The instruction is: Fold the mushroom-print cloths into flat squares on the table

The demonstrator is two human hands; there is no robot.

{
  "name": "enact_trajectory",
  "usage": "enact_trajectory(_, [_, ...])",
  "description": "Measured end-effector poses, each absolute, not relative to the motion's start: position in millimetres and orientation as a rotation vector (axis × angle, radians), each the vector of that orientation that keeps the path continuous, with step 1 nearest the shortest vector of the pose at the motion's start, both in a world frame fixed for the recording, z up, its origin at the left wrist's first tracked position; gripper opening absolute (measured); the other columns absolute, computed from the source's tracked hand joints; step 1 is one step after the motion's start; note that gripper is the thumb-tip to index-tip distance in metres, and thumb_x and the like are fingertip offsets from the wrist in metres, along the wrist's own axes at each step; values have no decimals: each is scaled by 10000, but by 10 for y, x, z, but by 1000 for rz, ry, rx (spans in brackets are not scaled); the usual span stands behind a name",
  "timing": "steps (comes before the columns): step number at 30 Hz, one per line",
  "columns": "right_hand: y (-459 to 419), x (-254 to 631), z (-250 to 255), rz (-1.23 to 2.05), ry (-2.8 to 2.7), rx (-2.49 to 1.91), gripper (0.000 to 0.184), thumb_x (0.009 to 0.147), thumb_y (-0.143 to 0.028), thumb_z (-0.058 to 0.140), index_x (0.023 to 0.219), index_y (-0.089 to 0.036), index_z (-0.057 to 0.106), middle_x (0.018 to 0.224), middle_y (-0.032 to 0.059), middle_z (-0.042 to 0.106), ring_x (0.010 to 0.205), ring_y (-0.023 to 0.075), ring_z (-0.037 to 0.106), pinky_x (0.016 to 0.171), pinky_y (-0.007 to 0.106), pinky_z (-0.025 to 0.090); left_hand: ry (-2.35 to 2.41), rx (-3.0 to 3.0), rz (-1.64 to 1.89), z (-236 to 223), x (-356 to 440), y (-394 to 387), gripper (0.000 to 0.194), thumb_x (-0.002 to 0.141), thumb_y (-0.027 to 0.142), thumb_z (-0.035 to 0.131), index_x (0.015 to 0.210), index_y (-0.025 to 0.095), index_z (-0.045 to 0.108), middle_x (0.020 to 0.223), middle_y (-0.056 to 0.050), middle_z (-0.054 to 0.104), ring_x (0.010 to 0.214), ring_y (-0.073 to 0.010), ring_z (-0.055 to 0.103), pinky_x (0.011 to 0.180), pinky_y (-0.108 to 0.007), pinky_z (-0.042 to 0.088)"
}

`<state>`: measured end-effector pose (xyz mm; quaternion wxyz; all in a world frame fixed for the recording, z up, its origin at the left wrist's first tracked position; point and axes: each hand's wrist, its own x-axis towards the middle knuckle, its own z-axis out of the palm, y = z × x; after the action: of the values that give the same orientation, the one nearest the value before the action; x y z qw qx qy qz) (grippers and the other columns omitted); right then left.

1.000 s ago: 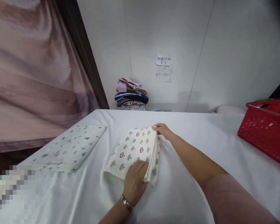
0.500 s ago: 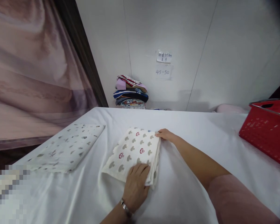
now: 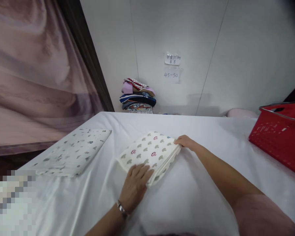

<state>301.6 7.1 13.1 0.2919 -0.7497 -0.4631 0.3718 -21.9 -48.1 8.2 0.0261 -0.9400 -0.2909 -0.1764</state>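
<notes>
A folded white cloth with grey and red mushroom prints (image 3: pixel 149 151) lies on the white-covered table (image 3: pixel 206 137) in front of me. My left hand (image 3: pixel 135 186) rests flat on its near corner, fingers stretched out, a watch on the wrist. My right hand (image 3: pixel 185 142) touches the cloth's far right corner, its fingers curled at the edge of the layers. Whether they pinch the layers I cannot make out.
A second folded patterned cloth (image 3: pixel 73 152) lies at the left of the table. A red basket (image 3: pixel 280 137) stands at the right edge. A stack of folded colourful clothes (image 3: pixel 137 96) sits against the back wall, under paper notes (image 3: pixel 172 59). A pink curtain (image 3: pixel 34 72) hangs left.
The mushroom cloth has turned clockwise and slid a little to the right under both hands. My left hand moved left along the near edge; my right hand moved right.
</notes>
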Motion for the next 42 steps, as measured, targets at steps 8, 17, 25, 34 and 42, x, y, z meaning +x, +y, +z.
enact_trajectory(8, [-923, 3092, -18, 1108, -1064, -2029, 256, 667, -409, 567, 590, -169, 521, 471, -27, 465, 428, 81, 392, 415, 211, 299, -953, -2999, -525, 47, -268, 18, 581, 615, 4, 424, 1115, 270, 556, 1258, -31, 507, 1216, -233, 376, 987, -485, 270])
enact_trajectory(17, [-860, 3016, -15, 1031, -1145, -2025, 320, 706, -380, 566, 945, -169, 590, 685, 21, 600, 477, 111, 496, 446, 227, 360, -1058, -3043, -518, 79, -280, -167, 336, 779, 334, 530, 1098, 230, 557, 1269, -77, 492, 1223, -257, 367, 997, -521, 234])
enact_trajectory(25, [-1104, 2808, 93, 208, -1659, -1780, 230, 815, -312, 471, 1001, -239, 586, 1032, 44, 575, 949, 188, 513, 785, 320, 409, -1028, -2928, -766, 87, -79, -242, 187, 853, 284, 465, 943, 217, 615, 1082, -52, 596, 1050, -197, 492, 974, -446, 278])
enact_trajectory(34, [-1002, 2560, 160, 121, -2151, -1575, 162, 839, -223, 476, 870, -225, 635, 892, 38, 610, 865, 176, 518, 771, 328, 380, -887, -2991, -686, 94, 280, -249, 177, 862, 235, 442, 879, 211, 617, 890, -28, 591, 814, -157, 495, 737, -313, 382])
enact_trajectory(42, [-951, 2574, 138, 186, -2157, -1559, 229, 870, -224, 406, 909, -219, 632, 892, 46, 615, 845, 175, 521, 743, 310, 399, -850, -2932, -595, 57, 282, -265, 206, 878, 184, 390, 915, 197, 593, 859, -29, 603, 805, -159, 500, 713, -301, 378])
